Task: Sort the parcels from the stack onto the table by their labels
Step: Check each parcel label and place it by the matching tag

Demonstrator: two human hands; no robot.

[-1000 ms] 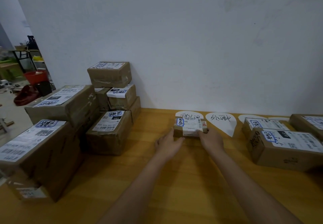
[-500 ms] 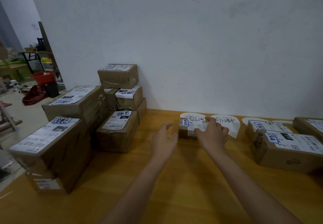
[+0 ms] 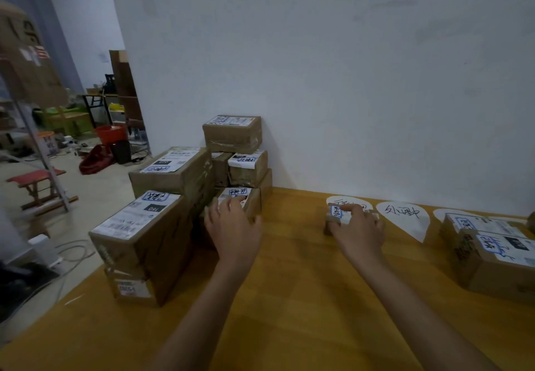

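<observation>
A small brown parcel (image 3: 335,212) with a blue-framed label lies on the wooden table (image 3: 292,301), at the near edge of a handwritten white paper sheet (image 3: 346,200). My right hand (image 3: 359,233) lies over it, fingers curled across its top and thumb at its near left corner. My left hand (image 3: 233,230) is stretched out to the stack of parcels (image 3: 231,134) at the left. Its spread fingers touch the top of a low labelled box (image 3: 246,195) at the stack's front.
A large labelled box (image 3: 144,231) stands at the table's left edge, in front of the stack. A second handwritten sheet (image 3: 405,217) lies right of the first. Two sorted boxes (image 3: 498,260) sit at the far right. The white wall runs behind the table.
My left hand has moved left from beside the small parcel to the stack. My right hand stays on the small parcel. The view has swung left.
</observation>
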